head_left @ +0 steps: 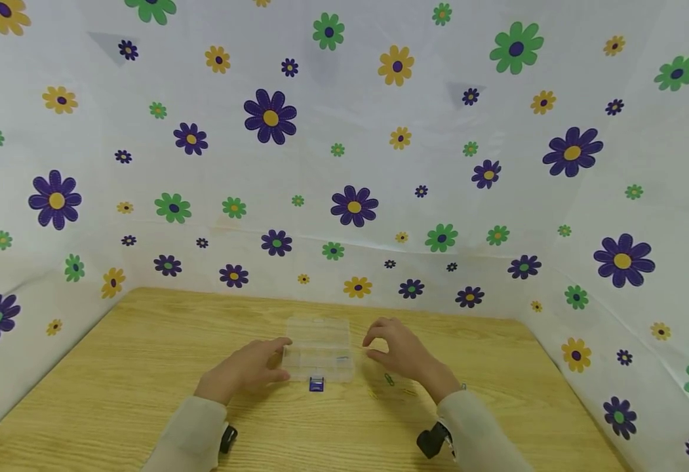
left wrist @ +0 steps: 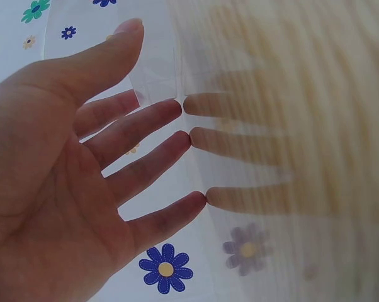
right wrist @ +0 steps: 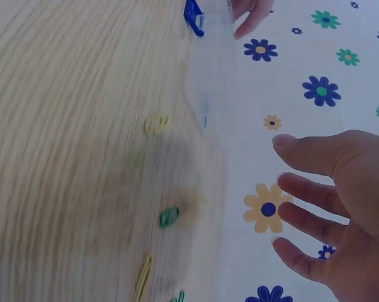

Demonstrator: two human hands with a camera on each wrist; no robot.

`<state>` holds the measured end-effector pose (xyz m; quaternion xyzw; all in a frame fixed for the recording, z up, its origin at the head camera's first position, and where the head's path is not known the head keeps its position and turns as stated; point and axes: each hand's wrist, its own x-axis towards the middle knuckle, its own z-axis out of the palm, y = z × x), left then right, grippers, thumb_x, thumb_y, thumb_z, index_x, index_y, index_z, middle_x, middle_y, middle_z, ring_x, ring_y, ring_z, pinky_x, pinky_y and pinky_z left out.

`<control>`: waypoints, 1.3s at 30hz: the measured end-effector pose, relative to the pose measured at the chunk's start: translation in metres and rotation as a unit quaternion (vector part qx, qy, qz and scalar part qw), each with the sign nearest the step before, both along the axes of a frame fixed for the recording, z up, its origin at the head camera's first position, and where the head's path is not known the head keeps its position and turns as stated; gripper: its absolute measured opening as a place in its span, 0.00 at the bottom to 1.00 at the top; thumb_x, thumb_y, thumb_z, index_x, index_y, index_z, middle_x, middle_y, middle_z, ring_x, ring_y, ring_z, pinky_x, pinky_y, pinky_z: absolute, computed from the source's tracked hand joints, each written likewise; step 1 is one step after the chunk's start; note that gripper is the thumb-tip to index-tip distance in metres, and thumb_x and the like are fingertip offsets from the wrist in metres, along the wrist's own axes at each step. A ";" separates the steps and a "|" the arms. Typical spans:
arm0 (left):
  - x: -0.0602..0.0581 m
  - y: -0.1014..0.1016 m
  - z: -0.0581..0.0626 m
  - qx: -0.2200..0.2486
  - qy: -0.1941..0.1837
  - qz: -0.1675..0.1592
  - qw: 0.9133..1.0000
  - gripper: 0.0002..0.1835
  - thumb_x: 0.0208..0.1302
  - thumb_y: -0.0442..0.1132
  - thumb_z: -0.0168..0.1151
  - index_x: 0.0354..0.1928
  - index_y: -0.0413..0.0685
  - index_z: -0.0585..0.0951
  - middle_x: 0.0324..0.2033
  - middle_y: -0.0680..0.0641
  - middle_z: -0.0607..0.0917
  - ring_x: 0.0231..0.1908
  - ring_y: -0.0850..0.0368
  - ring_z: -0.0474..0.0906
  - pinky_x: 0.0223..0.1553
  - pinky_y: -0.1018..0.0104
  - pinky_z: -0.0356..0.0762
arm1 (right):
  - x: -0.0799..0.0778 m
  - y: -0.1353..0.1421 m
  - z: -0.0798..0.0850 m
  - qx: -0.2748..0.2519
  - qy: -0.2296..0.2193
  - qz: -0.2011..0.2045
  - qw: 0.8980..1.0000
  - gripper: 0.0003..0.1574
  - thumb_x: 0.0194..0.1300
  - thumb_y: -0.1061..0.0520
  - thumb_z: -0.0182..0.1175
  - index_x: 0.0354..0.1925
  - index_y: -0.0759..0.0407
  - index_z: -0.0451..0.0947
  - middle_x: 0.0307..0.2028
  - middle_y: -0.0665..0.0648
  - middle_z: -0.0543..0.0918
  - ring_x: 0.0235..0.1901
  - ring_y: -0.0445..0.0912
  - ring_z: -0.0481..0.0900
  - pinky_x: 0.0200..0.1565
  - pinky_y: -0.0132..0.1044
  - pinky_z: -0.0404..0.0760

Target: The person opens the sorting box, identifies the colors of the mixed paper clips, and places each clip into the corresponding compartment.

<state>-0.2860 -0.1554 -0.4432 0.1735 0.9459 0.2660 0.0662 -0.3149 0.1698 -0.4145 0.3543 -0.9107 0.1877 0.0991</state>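
A clear plastic compartment box (head_left: 320,377) with a blue latch (head_left: 316,385) lies on the table, and its lid looks folded back. At its left edge, my left hand (head_left: 250,368) has its thumb and fingers spread; whether they press on the plastic I cannot tell. In the left wrist view that hand's fingertips (left wrist: 199,199) meet their reflections on the tabletop. Beyond the box's right side hovers my right hand (head_left: 400,351), its fingers loosely curved and nothing between them. A small bluish clip (head_left: 342,358) appears in a right-hand compartment.
Below my right hand lie a green paper clip (head_left: 389,379), a yellow paper clip (head_left: 409,392) and another yellow one (right wrist: 156,123). Near the right wrist is a greenish clip (head_left: 463,387). A flower-patterned cloth (head_left: 320,170) surrounds the back and sides of the wooden table (head_left: 297,436).
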 end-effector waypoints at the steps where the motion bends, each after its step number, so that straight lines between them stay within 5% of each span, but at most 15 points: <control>1: 0.000 0.000 0.000 0.000 0.000 0.000 1.000 0.35 0.66 0.47 0.72 0.72 0.47 0.72 0.65 0.41 0.81 0.70 0.36 0.72 0.73 0.36 0.68 | 0.000 0.004 0.000 -0.003 -0.005 0.001 1.000 0.04 0.66 0.60 0.70 0.40 0.58 0.87 0.45 0.55 0.86 0.50 0.54 0.82 0.56 0.55 0.83; 10: 0.003 0.001 0.003 0.006 -0.002 -0.004 1.000 0.35 0.67 0.46 0.71 0.72 0.46 0.72 0.65 0.40 0.82 0.69 0.35 0.73 0.73 0.36 0.68 | 0.005 0.048 0.000 -0.032 -0.050 0.008 0.998 0.07 0.68 0.61 0.68 0.44 0.59 0.88 0.54 0.66 0.85 0.56 0.62 0.82 0.58 0.62 0.82; 21: 0.007 0.001 0.008 0.004 -0.016 0.010 1.000 0.35 0.68 0.46 0.70 0.74 0.48 0.71 0.66 0.41 0.81 0.71 0.34 0.70 0.74 0.35 0.66 | 0.019 0.101 -0.006 -0.082 -0.083 -0.016 0.993 0.07 0.69 0.56 0.67 0.44 0.55 0.89 0.58 0.69 0.84 0.63 0.70 0.77 0.57 0.65 0.83; 31: 0.004 0.000 0.004 -0.003 -0.014 0.008 1.000 0.35 0.67 0.47 0.70 0.73 0.49 0.71 0.66 0.41 0.81 0.71 0.36 0.71 0.73 0.37 0.68 | 0.011 0.127 -0.017 -0.111 -0.115 -0.009 0.987 0.06 0.68 0.61 0.68 0.43 0.57 0.88 0.59 0.75 0.81 0.65 0.79 0.69 0.61 0.78 0.71; 39: 0.004 0.000 0.003 0.000 -0.016 0.010 1.000 0.35 0.67 0.47 0.71 0.73 0.50 0.71 0.66 0.43 0.81 0.71 0.36 0.71 0.73 0.37 0.68 | 0.003 0.133 -0.025 -0.083 -0.154 -0.018 0.984 0.06 0.69 0.58 0.68 0.41 0.58 0.88 0.61 0.77 0.79 0.62 0.77 0.73 0.59 0.74 0.76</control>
